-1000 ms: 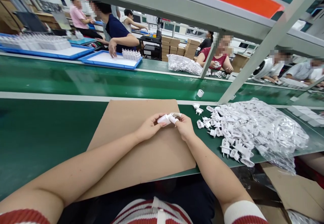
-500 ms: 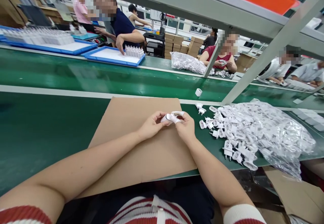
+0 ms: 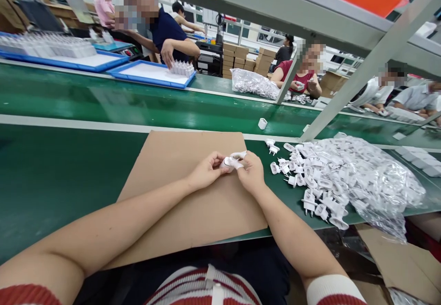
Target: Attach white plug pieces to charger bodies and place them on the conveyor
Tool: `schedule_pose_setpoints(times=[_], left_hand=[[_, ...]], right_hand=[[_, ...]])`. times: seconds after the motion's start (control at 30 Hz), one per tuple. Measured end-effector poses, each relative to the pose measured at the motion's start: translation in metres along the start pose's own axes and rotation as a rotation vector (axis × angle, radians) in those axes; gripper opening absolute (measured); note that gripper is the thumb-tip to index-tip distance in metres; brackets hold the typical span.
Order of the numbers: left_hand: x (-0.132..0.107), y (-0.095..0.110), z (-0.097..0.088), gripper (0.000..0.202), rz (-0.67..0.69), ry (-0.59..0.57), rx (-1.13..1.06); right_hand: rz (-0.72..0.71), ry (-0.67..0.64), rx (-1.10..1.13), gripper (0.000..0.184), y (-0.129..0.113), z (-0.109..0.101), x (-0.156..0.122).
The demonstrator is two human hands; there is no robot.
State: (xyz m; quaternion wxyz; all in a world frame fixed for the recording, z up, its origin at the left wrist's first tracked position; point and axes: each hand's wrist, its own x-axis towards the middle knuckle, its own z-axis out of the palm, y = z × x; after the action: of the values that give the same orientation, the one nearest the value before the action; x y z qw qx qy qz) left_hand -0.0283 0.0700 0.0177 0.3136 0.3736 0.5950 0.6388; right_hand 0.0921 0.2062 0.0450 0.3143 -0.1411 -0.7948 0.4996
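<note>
Above a flat cardboard sheet (image 3: 193, 213), my left hand (image 3: 206, 172) grips a small white charger housing (image 3: 226, 162) with a dark line round its end. My right hand (image 3: 254, 172) is closed at the housing's other end, its thumb and index finger wearing white coverings. Between those two fingers shows a small white plug piece (image 3: 237, 158) with thin pins, partly hidden. The two white parts meet or nearly meet; I cannot tell whether they are joined. To the right lies a heap of white plug pieces (image 3: 310, 181), some with pins showing.
A clear plastic bag (image 3: 389, 181) of plug pieces spills onto the green table. On the green conveyor belt (image 3: 206, 110) sits a white housing (image 3: 262, 123). A slanted metal post (image 3: 344, 84) rises at right. Across the belt, co-workers handle parts near blue trays (image 3: 151, 73).
The white housing on the belt has shifted left, and another white piece has come into view beside the post. My hands stay together in nearly the same place, with the fingers slightly shifted.
</note>
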Motion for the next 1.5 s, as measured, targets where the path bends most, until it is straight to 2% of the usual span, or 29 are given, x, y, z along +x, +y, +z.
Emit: schedule_pose_setpoints(times=[0.13, 0.27, 0.33, 0.4, 0.5, 0.57, 0.67, 0.77, 0.83, 1.07, 1.23, 1.33, 1.43, 1.5], left_hand=[[0.0, 0.0, 0.001, 0.053, -0.015, -0.025, -0.04], [0.001, -0.002, 0.002, 0.051, -0.026, -0.034, -0.04], [0.0, -0.004, 0.002, 0.05, -0.019, -0.04, -0.027], [0.0, -0.007, 0.002, 0.049, -0.009, -0.042, -0.012], [-0.001, -0.009, 0.002, 0.047, 0.018, -0.039, 0.036], [-0.003, -0.009, 0.001, 0.047, 0.097, 0.004, 0.111], [-0.006, -0.003, -0.004, 0.049, 0.36, 0.073, 0.35], [-0.009, 0.003, -0.01, 0.029, 0.638, 0.066, 0.61], [-0.008, 0.003, -0.011, 0.021, 0.717, 0.051, 0.672], [-0.007, -0.007, -0.004, 0.021, 0.631, 0.087, 0.574], [-0.009, -0.004, -0.003, 0.021, 0.541, 0.089, 0.526], [-0.01, 0.004, -0.002, 0.019, 0.631, 0.144, 0.512], [-0.011, 0.011, -0.001, 0.02, 0.765, 0.273, 0.467], [-0.01, 0.009, -0.001, 0.021, 0.776, 0.271, 0.486]], right_hand=[[0.089, 0.021, 0.118, 0.019, 0.001, 0.0, 0.001], [0.042, 0.006, 0.078, 0.017, -0.001, 0.003, 0.0], [0.114, 0.007, 0.203, 0.02, -0.002, 0.004, 0.0], [0.2, 0.038, 0.33, 0.025, -0.001, 0.005, 0.002], [0.237, 0.151, 0.385, 0.033, 0.0, 0.001, 0.008], [0.259, 0.22, 0.428, 0.037, 0.0, -0.003, 0.012], [0.281, 0.265, 0.447, 0.043, -0.002, -0.007, 0.016], [0.29, 0.276, 0.421, 0.045, -0.003, -0.009, 0.016], [0.291, 0.272, 0.407, 0.045, -0.003, -0.009, 0.015], [0.289, 0.253, 0.378, 0.046, -0.001, -0.007, 0.014], [0.304, 0.263, 0.371, 0.046, -0.002, -0.009, 0.014], [0.28, 0.291, 0.379, 0.046, -0.001, -0.012, 0.015], [0.228, 0.339, 0.398, 0.046, 0.001, -0.016, 0.018], [0.209, 0.381, 0.386, 0.046, 0.0, -0.018, 0.021]])
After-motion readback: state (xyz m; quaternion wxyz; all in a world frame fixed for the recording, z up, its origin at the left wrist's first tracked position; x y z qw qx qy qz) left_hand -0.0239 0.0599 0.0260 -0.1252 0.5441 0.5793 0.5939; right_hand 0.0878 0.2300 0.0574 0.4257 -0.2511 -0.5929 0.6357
